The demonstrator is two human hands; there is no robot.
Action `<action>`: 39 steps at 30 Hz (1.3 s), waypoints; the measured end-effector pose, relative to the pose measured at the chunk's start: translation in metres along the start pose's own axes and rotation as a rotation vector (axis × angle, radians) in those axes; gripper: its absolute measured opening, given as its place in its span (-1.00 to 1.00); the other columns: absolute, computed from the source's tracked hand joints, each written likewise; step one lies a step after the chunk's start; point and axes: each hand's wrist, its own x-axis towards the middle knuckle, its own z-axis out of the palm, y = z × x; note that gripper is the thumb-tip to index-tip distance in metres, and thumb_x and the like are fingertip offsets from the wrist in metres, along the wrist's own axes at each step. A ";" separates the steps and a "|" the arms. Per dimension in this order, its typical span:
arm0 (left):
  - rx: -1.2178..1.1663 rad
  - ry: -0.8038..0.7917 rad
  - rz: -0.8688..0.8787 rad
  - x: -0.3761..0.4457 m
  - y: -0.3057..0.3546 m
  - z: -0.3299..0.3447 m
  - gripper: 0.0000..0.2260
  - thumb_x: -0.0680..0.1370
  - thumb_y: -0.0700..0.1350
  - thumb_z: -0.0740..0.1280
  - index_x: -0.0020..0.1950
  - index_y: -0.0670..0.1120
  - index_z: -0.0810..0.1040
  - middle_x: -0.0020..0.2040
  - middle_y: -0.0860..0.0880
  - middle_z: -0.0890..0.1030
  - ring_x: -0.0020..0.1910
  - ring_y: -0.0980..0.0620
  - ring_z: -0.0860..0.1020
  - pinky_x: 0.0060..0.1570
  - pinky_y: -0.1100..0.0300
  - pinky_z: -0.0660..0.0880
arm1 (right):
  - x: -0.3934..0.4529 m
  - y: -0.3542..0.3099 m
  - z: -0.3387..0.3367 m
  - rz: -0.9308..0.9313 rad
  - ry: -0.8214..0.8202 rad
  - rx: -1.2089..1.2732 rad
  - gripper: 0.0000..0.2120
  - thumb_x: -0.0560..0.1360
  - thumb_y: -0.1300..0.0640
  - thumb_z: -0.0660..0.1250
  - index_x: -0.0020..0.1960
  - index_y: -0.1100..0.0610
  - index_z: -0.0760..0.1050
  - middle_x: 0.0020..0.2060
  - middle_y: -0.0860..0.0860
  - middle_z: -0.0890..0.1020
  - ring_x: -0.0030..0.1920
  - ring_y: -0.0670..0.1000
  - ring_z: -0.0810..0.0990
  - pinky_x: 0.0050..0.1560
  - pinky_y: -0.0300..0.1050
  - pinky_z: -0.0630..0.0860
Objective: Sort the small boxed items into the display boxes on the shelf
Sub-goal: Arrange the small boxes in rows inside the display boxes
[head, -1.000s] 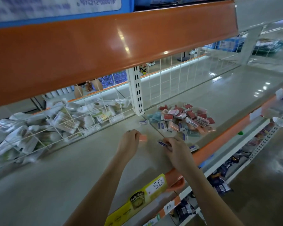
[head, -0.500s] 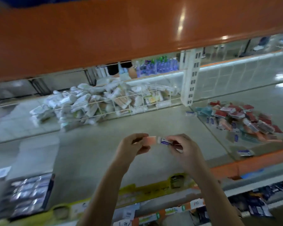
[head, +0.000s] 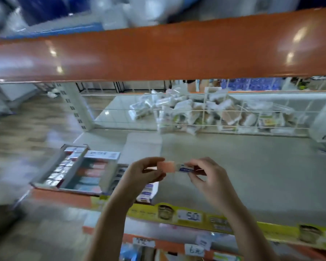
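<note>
Sitting at the left end of the grey shelf, near its front edge, an open display box is split into long compartments: the left one holds a row of silvery packets, the middle one blurred red, pink and teal small boxes, and a third compartment on the right holds darker items too smeared to tell apart. Just beside it on the right, white-and-blue packs lie partly hidden behind the left forearm. Behind a wire grid at the back of the shelf, a heap of white plastic-wrapped packets is piled up. An orange beam runs across above, and a yellow price strip runs along the shelf's front edge.

Both arms reach forward from below, hands raised above the shelf and close together. The left hand curls its fingers and thumb, pinching a small pink box at the box's left end. The right hand pinches a small white-and-blue box between thumb and fingertips. Each grip is closed on its own box; the two boxes sit end to end between the hands, touching or nearly so, held in the air to the right of the display box
</note>
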 end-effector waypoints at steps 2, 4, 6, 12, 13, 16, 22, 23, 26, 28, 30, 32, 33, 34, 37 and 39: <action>-0.004 0.031 0.004 -0.005 -0.001 -0.029 -0.74 0.49 -0.42 0.28 0.00 -0.08 0.58 -0.26 -0.02 0.68 -0.27 0.08 0.65 -0.22 0.36 0.54 | 0.006 -0.016 0.020 -0.027 -0.052 -0.028 -0.75 0.40 0.33 0.41 0.03 0.09 0.61 -0.14 -0.08 0.57 -0.13 -0.17 0.53 -0.01 -0.43 0.42; 0.003 0.051 0.003 -0.009 -0.002 -0.056 -0.74 0.49 -0.41 0.29 0.00 -0.08 0.59 -0.27 -0.03 0.68 -0.27 0.07 0.65 -0.22 0.34 0.56 | 0.010 -0.031 0.040 -0.056 -0.097 -0.062 -0.76 0.41 0.29 0.41 0.05 0.09 0.61 -0.12 -0.09 0.57 -0.08 -0.17 0.50 0.01 -0.50 0.34; 0.001 0.076 0.008 -0.012 -0.003 -0.082 -0.76 0.49 -0.39 0.30 -0.01 -0.08 0.60 -0.26 -0.06 0.68 -0.26 0.05 0.65 -0.22 0.33 0.57 | 0.012 -0.044 0.059 -0.080 -0.134 -0.106 -0.78 0.42 0.25 0.41 0.06 0.10 0.61 -0.10 -0.08 0.57 -0.03 -0.14 0.47 0.04 -0.55 0.24; -0.012 0.100 0.036 -0.015 -0.010 -0.138 -0.80 0.48 -0.34 0.33 -0.01 -0.09 0.62 -0.16 -0.09 0.69 -0.20 0.01 0.66 -0.21 0.33 0.55 | 0.015 -0.074 0.111 -0.107 -0.232 -0.235 -0.77 0.43 0.26 0.38 0.08 0.13 0.60 -0.02 0.02 0.61 0.07 0.01 0.52 0.06 -0.45 0.19; -0.002 0.093 0.035 -0.014 -0.012 -0.145 -0.80 0.48 -0.34 0.33 0.00 -0.09 0.62 -0.16 -0.08 0.69 -0.20 0.02 0.66 -0.21 0.32 0.55 | 0.016 -0.076 0.118 -0.111 -0.242 -0.244 -0.76 0.46 0.25 0.36 0.11 0.13 0.59 0.02 0.01 0.59 0.11 -0.02 0.49 0.07 -0.46 0.18; 0.000 0.078 0.020 -0.012 -0.016 -0.160 -0.80 0.49 -0.33 0.32 0.00 -0.07 0.61 -0.17 -0.06 0.70 -0.20 0.00 0.67 -0.20 0.31 0.56 | 0.018 -0.081 0.136 -0.097 -0.279 -0.270 -0.75 0.51 0.21 0.30 0.17 0.12 0.54 0.08 -0.02 0.54 0.16 -0.08 0.44 0.07 -0.48 0.16; 0.004 0.067 -0.002 -0.006 -0.024 -0.188 -0.81 0.51 -0.30 0.31 0.02 -0.07 0.61 -0.14 -0.11 0.69 -0.16 -0.03 0.67 -0.19 0.29 0.57 | 0.022 -0.085 0.162 -0.028 -0.329 -0.301 -0.77 0.52 0.20 0.28 0.17 0.10 0.53 0.08 -0.04 0.52 0.14 -0.10 0.45 0.14 -0.41 0.28; 0.004 0.069 -0.006 -0.005 -0.025 -0.193 -0.81 0.51 -0.30 0.31 0.02 -0.07 0.62 -0.14 -0.11 0.69 -0.16 -0.04 0.67 -0.19 0.29 0.58 | 0.023 -0.085 0.166 -0.017 -0.334 -0.302 -0.77 0.53 0.19 0.29 0.18 0.09 0.53 0.08 -0.06 0.52 0.15 -0.11 0.45 0.15 -0.41 0.28; 0.033 0.069 0.001 -0.002 -0.027 -0.203 -0.82 0.51 -0.30 0.31 0.00 -0.07 0.62 -0.16 -0.10 0.69 -0.18 -0.02 0.67 -0.21 0.27 0.59 | 0.026 -0.087 0.173 0.005 -0.340 -0.314 -0.75 0.53 0.18 0.30 0.19 0.08 0.52 0.10 -0.09 0.50 0.13 -0.14 0.45 0.10 -0.47 0.23; 0.064 0.063 0.008 0.000 -0.027 -0.208 -0.82 0.51 -0.30 0.31 -0.01 -0.07 0.62 -0.18 -0.06 0.69 -0.19 0.01 0.67 -0.23 0.26 0.59 | 0.027 -0.088 0.175 0.019 -0.333 -0.322 -0.76 0.52 0.20 0.30 0.18 0.08 0.52 0.09 -0.09 0.48 0.08 -0.15 0.47 0.06 -0.46 0.26; 0.091 0.059 0.008 0.003 -0.027 -0.213 -0.83 0.51 -0.29 0.32 -0.02 -0.06 0.62 -0.18 -0.02 0.69 -0.19 0.02 0.67 -0.24 0.27 0.59 | 0.028 -0.088 0.177 0.029 -0.329 -0.333 -0.77 0.51 0.20 0.31 0.16 0.08 0.53 0.06 -0.09 0.47 0.03 -0.15 0.46 0.04 -0.45 0.30; 0.115 0.067 0.007 0.007 -0.028 -0.219 -0.83 0.51 -0.29 0.33 -0.01 -0.06 0.62 -0.18 0.01 0.69 -0.19 0.05 0.66 -0.26 0.29 0.57 | 0.028 -0.087 0.179 0.032 -0.327 -0.348 -0.79 0.51 0.18 0.32 0.13 0.08 0.53 0.03 -0.10 0.47 -0.03 -0.19 0.41 0.02 -0.46 0.30; 0.131 0.075 0.009 0.008 -0.029 -0.222 -0.83 0.50 -0.29 0.33 -0.01 -0.05 0.62 -0.18 0.02 0.69 -0.18 0.07 0.65 -0.26 0.30 0.56 | 0.029 -0.086 0.179 0.033 -0.322 -0.351 -0.81 0.50 0.17 0.33 0.12 0.08 0.54 0.02 -0.10 0.47 -0.04 -0.20 0.39 0.01 -0.46 0.29; 0.147 0.081 0.014 0.009 -0.030 -0.224 -0.82 0.50 -0.28 0.34 -0.02 -0.04 0.63 -0.18 0.04 0.69 -0.18 0.10 0.65 -0.25 0.31 0.56 | 0.029 -0.086 0.180 0.035 -0.319 -0.354 -0.81 0.50 0.16 0.33 0.11 0.08 0.54 0.01 -0.10 0.46 -0.05 -0.20 0.38 0.01 -0.45 0.30; 0.174 0.093 0.022 0.013 -0.033 -0.230 -0.83 0.49 -0.26 0.37 -0.03 -0.01 0.64 -0.17 0.05 0.69 -0.17 0.12 0.63 -0.22 0.30 0.55 | 0.031 -0.086 0.181 0.043 -0.330 -0.346 -0.81 0.50 0.10 0.34 0.10 0.08 0.55 -0.03 -0.12 0.46 -0.06 -0.20 0.39 -0.02 -0.46 0.31; 0.199 0.114 0.029 0.019 -0.034 -0.231 -0.82 0.48 -0.26 0.38 -0.06 0.01 0.64 -0.19 0.03 0.69 -0.19 0.11 0.63 -0.20 0.30 0.55 | 0.033 -0.087 0.180 0.051 -0.339 -0.339 -0.80 0.51 0.07 0.33 0.11 0.07 0.55 -0.06 -0.14 0.44 -0.08 -0.20 0.40 -0.10 -0.51 0.29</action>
